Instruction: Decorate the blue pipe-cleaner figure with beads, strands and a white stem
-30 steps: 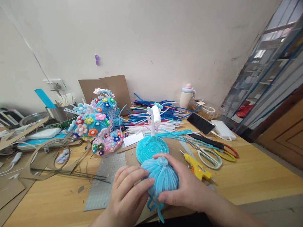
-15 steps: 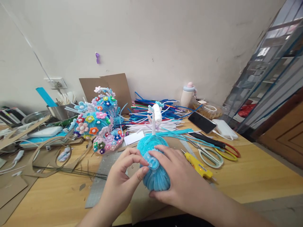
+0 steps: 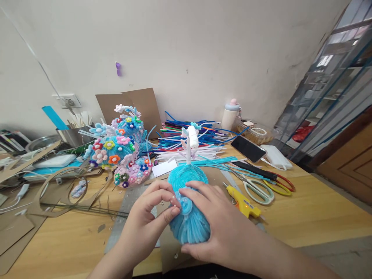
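Work on a wooden table [image 3: 308, 215], seen from the wearer's head. The ribbed blue ball [image 3: 190, 228] lies between the two hands close to the table's near edge, its coiled centre [image 3: 186, 206] turned upward toward the camera. The right hand [image 3: 222, 221] holds the ball, its fingers spread over the top and its thumb at the lower side. The left hand [image 3: 154, 211] has thumb and forefinger narrowed at the left rim of the coiled centre; whether they grip anything small cannot be told.

Beyond the ball, and partly covered by it in this view, is a turquoise coiled disc [image 3: 186, 173], with a white curved stem [image 3: 192, 139] rising behind. To the right lie a yellow glue gun [image 3: 245, 205] and pale-handled scissors [image 3: 258, 192]; a dark phone [image 3: 248, 148] and a white power bank [image 3: 276, 156] rest nearer the table's right edge. Along the far edge, by the wall, are a heap of coloured fuzzy stems [image 3: 192, 133] and an upright bottle [image 3: 230, 116]. Left of the heap stand flower-covered blue forms [image 3: 116, 151], before a brown cardboard sheet [image 3: 145, 106].
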Tool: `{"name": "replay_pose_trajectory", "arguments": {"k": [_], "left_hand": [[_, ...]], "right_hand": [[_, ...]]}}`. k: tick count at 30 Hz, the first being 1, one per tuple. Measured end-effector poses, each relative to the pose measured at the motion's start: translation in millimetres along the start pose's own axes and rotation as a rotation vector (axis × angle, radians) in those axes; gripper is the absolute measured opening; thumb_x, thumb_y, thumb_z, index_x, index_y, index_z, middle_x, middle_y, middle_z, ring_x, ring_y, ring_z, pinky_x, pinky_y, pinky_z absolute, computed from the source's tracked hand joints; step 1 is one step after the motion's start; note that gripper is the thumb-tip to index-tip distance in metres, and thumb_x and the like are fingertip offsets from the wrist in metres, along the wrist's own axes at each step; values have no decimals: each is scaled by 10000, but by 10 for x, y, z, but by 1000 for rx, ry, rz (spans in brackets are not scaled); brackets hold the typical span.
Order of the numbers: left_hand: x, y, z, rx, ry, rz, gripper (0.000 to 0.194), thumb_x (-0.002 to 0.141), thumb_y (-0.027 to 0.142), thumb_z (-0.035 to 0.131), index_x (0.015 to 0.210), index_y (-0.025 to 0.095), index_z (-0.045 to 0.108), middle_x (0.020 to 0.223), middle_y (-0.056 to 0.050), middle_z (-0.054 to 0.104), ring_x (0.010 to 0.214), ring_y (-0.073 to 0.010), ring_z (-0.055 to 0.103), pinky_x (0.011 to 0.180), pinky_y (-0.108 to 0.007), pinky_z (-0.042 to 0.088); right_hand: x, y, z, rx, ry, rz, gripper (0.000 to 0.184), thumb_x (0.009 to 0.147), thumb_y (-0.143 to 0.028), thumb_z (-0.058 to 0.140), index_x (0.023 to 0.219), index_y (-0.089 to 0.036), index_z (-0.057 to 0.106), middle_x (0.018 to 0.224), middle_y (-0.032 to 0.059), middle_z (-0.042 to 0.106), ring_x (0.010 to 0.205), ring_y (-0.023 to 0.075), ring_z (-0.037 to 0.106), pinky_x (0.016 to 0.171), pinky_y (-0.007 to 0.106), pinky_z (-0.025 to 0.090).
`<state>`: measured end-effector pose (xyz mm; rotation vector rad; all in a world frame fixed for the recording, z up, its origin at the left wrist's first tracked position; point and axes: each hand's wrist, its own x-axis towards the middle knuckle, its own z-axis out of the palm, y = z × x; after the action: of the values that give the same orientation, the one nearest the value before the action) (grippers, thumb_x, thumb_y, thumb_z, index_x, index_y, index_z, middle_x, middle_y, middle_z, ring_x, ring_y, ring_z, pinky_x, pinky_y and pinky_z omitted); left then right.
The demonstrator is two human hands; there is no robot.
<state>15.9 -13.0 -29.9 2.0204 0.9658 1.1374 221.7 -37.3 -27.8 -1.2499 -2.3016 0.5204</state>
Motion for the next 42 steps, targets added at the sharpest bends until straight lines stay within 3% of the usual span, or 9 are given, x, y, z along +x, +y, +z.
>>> {"name": "replay_pose_trajectory", "arguments": {"k": [6, 9, 14, 20, 25, 31, 37, 39, 42], "left_hand": [[-19, -42, 16, -78, -52, -35, 123, 900, 324, 610, 823, 235, 644, 916, -35, 580, 877, -181, 580, 798, -322, 508], [-44, -77, 37, -81, -36, -34, 175, 880, 422, 623, 951, 262, 627, 969, -39, 591, 930, -199, 578, 826, -340, 508], [-50, -142, 94, 23, -39, -27, 650, 764, 598, 671, 1310, 311, 465, 1362, -102, 483, 1300, -308, 439, 1090, -519, 378], [-16, -243, 87, 72, -176, -16, 1111, 579, 737, 679, 1496, 319, 213, 1568, -156, 265, 1429, -396, 282, 1128, -627, 291], [72, -245, 51, 132, -234, -17, 1170, 511, 672, 779, 1494, 327, 247, 1527, -160, 338, 1399, -426, 312, 1113, -659, 277], [149, -263, 89, 47, -271, -195, 1161, 441, 597, 873, 1440, 303, 360, 1474, -145, 394, 1363, -425, 339, 1126, -609, 271], [112, -324, 127, -162, -278, -248, 991, 535, 515, 880, 1383, 288, 421, 1411, -141, 443, 1316, -413, 398, 1101, -582, 299], [87, -343, 107, -264, -335, -247, 969, 551, 491, 882, 1376, 285, 417, 1418, -133, 442, 1310, -403, 411, 1098, -564, 305], [62, -358, 77, -456, -458, -234, 963, 545, 483, 888, 1359, 276, 418, 1391, -122, 471, 1278, -382, 451, 1075, -537, 334]], "right_hand": [[12, 15, 30, 27, 21, -3, 848, 601, -492, 822, 1352, -244, 515, 1443, 140, 478, 1285, 385, 447, 1042, 572, 369], [12, 51, 62, -5, 81, -19, 869, 608, -481, 830, 1369, -259, 475, 1434, 135, 482, 1275, 386, 453, 1029, 580, 372], [17, 148, 131, -32, 306, -87, 855, 724, -482, 770, 1414, -308, 296, 1463, 139, 409, 1327, 374, 398, 1026, 567, 370], [33, 255, 204, 100, 454, -99, 942, 675, -548, 798, 1408, -358, 237, 1449, 111, 355, 1353, 359, 343, 1095, 560, 310], [59, 315, 229, 368, 360, 41, 1014, 621, -528, 840, 1424, -361, 244, 1456, 86, 363, 1356, 335, 369, 1110, 520, 331], [67, 365, 246, 620, 209, 160, 1066, 606, -509, 855, 1466, -364, 242, 1508, 89, 328, 1379, 343, 349, 1126, 545, 298], [9, 368, 209, 653, 155, 111, 801, 819, -561, 654, 1481, -344, 261, 1522, 93, 333, 1384, 329, 343, 1119, 538, 298], [37, 364, 140, 670, 237, 92, 589, 889, -543, 566, 1407, -314, 408, 1414, 98, 469, 1301, 306, 445, 1079, 506, 353], [111, 349, 3, 731, 385, 42, 295, 925, -484, 541, 1106, -277, 647, 1147, 64, 633, 1147, 258, 553, 1010, 427, 411]]}}
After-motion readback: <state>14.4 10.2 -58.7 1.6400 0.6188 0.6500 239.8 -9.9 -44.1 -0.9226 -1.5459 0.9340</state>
